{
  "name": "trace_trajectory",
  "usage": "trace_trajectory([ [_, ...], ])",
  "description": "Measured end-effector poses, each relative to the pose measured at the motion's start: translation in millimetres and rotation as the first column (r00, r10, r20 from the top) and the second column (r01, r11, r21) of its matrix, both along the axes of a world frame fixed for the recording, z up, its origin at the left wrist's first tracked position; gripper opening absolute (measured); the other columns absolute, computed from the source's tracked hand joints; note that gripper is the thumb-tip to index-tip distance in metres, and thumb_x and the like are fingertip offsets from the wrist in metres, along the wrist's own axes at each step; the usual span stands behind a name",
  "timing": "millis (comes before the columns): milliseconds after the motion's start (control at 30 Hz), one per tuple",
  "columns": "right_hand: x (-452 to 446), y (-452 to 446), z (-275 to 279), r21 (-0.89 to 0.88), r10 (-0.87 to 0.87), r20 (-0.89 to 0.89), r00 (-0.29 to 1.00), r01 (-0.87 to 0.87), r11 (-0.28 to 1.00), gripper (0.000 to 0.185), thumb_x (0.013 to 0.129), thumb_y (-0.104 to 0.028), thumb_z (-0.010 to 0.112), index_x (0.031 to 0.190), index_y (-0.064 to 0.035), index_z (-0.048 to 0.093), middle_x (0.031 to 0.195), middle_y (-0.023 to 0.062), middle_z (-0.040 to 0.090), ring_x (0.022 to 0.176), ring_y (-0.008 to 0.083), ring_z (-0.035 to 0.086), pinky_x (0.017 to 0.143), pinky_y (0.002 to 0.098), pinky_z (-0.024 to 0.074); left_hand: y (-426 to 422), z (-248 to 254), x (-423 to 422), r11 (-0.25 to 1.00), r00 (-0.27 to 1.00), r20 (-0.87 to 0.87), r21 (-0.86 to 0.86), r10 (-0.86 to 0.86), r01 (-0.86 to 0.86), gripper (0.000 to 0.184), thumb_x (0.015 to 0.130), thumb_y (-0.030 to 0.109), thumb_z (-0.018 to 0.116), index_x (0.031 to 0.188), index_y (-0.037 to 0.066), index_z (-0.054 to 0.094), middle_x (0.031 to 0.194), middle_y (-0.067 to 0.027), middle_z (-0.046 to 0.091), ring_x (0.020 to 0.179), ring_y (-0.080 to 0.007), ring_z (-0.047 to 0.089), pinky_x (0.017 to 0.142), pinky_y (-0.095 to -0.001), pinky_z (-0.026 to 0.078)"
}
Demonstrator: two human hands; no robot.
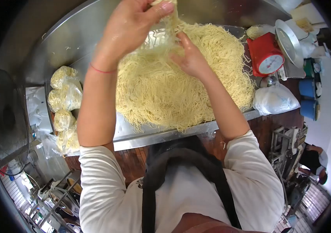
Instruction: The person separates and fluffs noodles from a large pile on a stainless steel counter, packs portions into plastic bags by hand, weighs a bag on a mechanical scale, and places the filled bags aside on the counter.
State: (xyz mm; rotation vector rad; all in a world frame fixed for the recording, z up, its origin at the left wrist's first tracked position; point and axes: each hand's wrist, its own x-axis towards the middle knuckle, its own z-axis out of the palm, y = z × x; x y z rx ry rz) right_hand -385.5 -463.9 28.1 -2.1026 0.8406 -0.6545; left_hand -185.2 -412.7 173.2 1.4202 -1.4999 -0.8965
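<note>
A large heap of pale yellow noodles (165, 93) lies on a metal tray (134, 141) before me. My left hand (132, 25), raised over the far side of the heap, is closed on a bunch of noodles (171, 21). Strands hang down from it and look blurred around their lower part. Lower and to the right, my right hand (192, 58) is beside the hanging strands, its thumb and forefinger apart. Its other fingers are partly hidden, and whether it touches the strands is hard to make out.
Several clear bags of noodles (62, 99) stand at the left. A red scale (264, 54) with a metal pan (289, 43) is at the right, near a white plastic bag (276, 100). Blue containers (308, 108) stand beyond. Another person (314, 159) is at the far right.
</note>
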Motion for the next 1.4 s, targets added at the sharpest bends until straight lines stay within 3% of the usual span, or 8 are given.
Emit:
trace_trajectory([
  [133,-37,12,18,0.04,0.092,-0.283,0.955,-0.084,0.996,0.079,0.085,-0.029,0.075,0.148,-0.0028,0.036,0.143,0.025,0.046,0.131,0.0392,0.048,0.11,0.0427,0.0401,47,-83,39,0.984,0.716,0.681,-0.172,0.151,-0.044,0.065,0.088,0.039,0.072,0.139,0.005,0.05,0.132,-0.0193,0.057,0.126,-0.0263,0.053,0.105,-0.0351,0.043],
  [267,-35,47,-53,-0.136,0.061,-0.59,0.805,-0.174,0.975,0.075,0.081,-0.03,0.078,0.145,-0.0083,0.045,0.138,0.0229,0.051,0.12,0.0333,0.056,0.102,0.0393,0.0474,110,-195,-20,0.87,0.6,0.797,0.342,-0.068,-0.355,0.071,0.082,0.025,0.077,0.142,0.004,0.047,0.143,-0.0288,0.045,0.133,-0.0385,0.046,0.105,-0.0439,0.045],
  [500,16,31,44,0.43,0.094,-0.321,0.942,0.057,0.901,0.055,0.085,-0.02,0.073,0.135,-0.0083,0.054,0.129,0.0185,0.061,0.094,0.0287,0.066,0.094,0.0368,0.0531,99,-161,-13,0.883,0.899,0.176,0.188,0.401,-0.431,0.057,0.082,0.002,0.068,0.136,-0.002,0.05,0.125,-0.0287,0.058,0.117,-0.0397,0.058,0.099,-0.0376,0.048],
  [600,-3,31,67,0.354,-0.123,0.063,0.99,0.093,0.931,0.064,0.083,0.0,0.067,0.143,-0.0133,0.049,0.142,0.0171,0.051,0.13,0.0292,0.051,0.109,0.0368,0.043,104,-131,1,0.935,0.867,-0.357,0.059,0.347,-0.35,0.069,0.084,0.006,0.069,0.145,-0.001,0.039,0.135,-0.0273,0.051,0.126,-0.0396,0.051,0.106,-0.0392,0.043],
  [767,-54,41,-11,-0.117,0.005,-0.427,0.904,-0.061,0.991,0.065,0.082,0.002,0.067,0.143,-0.0086,0.047,0.152,0.0198,0.038,0.129,0.0337,0.048,0.109,0.0432,0.0418,153,-209,-2,0.915,0.744,0.586,0.012,0.321,-0.404,0.073,0.084,0.02,0.076,0.141,-0.007,0.038,0.137,-0.0321,0.044,0.129,-0.0463,0.042,0.109,-0.0453,0.037],
  [1067,45,82,-80,0.103,0.006,-0.033,0.999,-0.002,0.995,0.059,0.081,-0.002,0.062,0.139,-0.0093,0.053,0.13,0.0212,0.053,0.123,0.0381,0.051,0.102,0.0387,0.0447,132,-198,-19,0.938,0.937,0.339,0.289,0.086,-0.191,0.026,0.089,0.018,0.07,0.087,-0.003,0.056,0.08,-0.0231,0.056,0.074,-0.04,0.055,0.069,-0.0448,0.044],
  [1233,51,76,-81,-0.486,0.088,-0.367,0.926,-0.271,0.831,0.054,0.077,-0.002,0.066,0.13,-0.0134,0.062,0.116,0.0157,0.059,0.116,0.0337,0.054,0.092,0.0378,0.0479,162,-177,5,0.801,0.978,0.159,0.598,-0.134,0.012,0.039,0.089,0.03,0.07,0.115,0.001,0.068,0.105,-0.0205,0.07,0.096,-0.0323,0.067,0.088,-0.0395,0.05],
  [1400,50,70,-90,-0.085,0.451,-0.259,0.854,-0.486,0.87,0.038,0.077,-0.003,0.069,0.113,-0.0089,0.064,0.109,0.0125,0.063,0.101,0.0294,0.059,0.084,0.0416,0.048,150,-252,27,0.884,0.862,0.296,0.1,0.412,-0.457,0.055,0.084,0.017,0.074,0.132,-0.002,0.054,0.128,-0.0278,0.059,0.112,-0.0327,0.061,0.094,-0.0412,0.049],
])
